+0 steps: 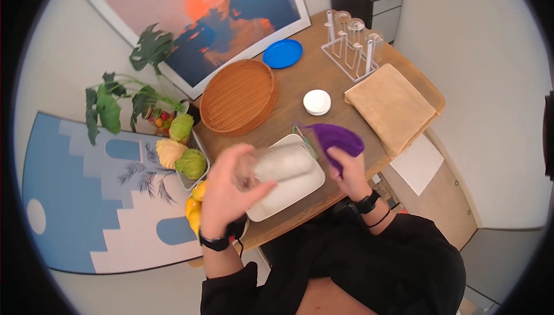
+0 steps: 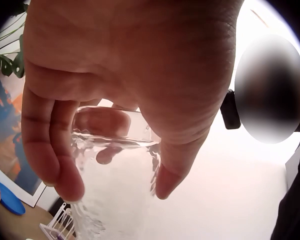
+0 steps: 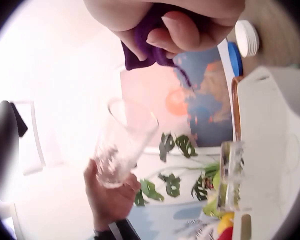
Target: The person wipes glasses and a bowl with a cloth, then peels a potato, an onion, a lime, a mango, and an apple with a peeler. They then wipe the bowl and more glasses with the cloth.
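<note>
My left hand (image 1: 226,182) holds a clear drinking glass (image 1: 283,162) round its base. The glass lies tilted on its side in the head view, its mouth toward my right hand. The left wrist view shows the fingers and thumb (image 2: 170,175) spread round the base of the glass (image 2: 115,185). My right hand (image 1: 349,173) grips a bunched purple cloth (image 1: 337,137), apart from the glass. The cloth (image 3: 147,37) is squeezed in curled fingers in the right wrist view. Below the glass is a white tray (image 1: 291,197).
A round wooden tray (image 1: 236,98), blue plate (image 1: 283,53) and small white dish (image 1: 317,102) stand behind. At right are a glass rack (image 1: 352,55) with several glasses and a folded tan cloth (image 1: 392,107). Vegetables (image 1: 190,163) and yellow fruit (image 1: 194,211) are at left.
</note>
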Available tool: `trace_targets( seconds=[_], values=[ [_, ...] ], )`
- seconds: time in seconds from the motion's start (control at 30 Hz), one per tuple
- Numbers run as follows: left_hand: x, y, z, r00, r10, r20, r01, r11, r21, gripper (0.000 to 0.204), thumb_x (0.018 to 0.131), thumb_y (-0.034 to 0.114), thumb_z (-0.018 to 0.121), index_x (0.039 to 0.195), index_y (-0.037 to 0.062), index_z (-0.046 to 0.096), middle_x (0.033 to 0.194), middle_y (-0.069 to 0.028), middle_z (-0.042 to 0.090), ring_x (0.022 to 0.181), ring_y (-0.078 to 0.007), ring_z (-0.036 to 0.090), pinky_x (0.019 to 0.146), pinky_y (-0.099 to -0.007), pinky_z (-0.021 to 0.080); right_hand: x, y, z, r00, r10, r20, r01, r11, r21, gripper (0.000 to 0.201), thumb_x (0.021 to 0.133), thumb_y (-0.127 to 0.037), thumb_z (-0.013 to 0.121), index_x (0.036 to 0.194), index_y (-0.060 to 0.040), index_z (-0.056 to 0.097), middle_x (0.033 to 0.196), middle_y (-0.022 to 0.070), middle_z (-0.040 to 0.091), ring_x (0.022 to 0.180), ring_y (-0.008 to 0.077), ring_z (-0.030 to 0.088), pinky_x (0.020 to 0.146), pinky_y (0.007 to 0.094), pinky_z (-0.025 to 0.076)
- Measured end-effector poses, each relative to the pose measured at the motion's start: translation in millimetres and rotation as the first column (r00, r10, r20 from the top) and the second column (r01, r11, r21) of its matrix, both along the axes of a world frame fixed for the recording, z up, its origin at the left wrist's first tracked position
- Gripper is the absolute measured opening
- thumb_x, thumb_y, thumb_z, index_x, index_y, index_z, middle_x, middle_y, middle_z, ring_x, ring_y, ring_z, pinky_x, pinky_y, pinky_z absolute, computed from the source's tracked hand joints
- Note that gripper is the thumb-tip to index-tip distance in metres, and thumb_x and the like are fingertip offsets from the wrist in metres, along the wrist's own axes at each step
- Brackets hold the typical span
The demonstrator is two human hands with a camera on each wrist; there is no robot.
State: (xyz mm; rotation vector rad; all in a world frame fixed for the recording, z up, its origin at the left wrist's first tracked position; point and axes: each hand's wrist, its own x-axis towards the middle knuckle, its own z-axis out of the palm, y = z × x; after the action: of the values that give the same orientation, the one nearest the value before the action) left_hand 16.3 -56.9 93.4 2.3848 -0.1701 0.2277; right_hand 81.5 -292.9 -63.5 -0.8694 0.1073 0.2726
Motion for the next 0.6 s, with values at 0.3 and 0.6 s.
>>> trace_targets(
  seconds=[0.3,0.6],
  values=[
    [246,-63,1,0.926,0.003,0.377,-0.058,0.989,0.137,0.073,0.075,0.024,0.086,0.133,0.0053,0.045,0.114,-0.02,0.065,0.102,-0.0309,0.066,0.089,-0.0396,0.052,8,-62,-7,0.987,0.081,0.136,-0.057,0.984,-0.166,0.035,0.086,-0.002,0.075,0.119,0.0013,0.063,0.088,0.0038,0.07,0.051,0.0056,0.051,0.042,0.021,0.035],
    [454,-134,-60,0.963,0.01,0.268,-0.094,0.948,0.303,0.08,0.076,0.033,0.084,0.141,0.0065,0.044,0.119,-0.028,0.061,0.11,-0.0424,0.062,0.093,-0.0476,0.052,3,-104,-35,0.992,0.09,-0.088,-0.094,0.994,-0.047,0.043,0.088,-0.004,0.075,0.128,0.0015,0.06,0.088,0.0031,0.071,0.05,0.005,0.049,0.043,0.0213,0.037]
  ],
)
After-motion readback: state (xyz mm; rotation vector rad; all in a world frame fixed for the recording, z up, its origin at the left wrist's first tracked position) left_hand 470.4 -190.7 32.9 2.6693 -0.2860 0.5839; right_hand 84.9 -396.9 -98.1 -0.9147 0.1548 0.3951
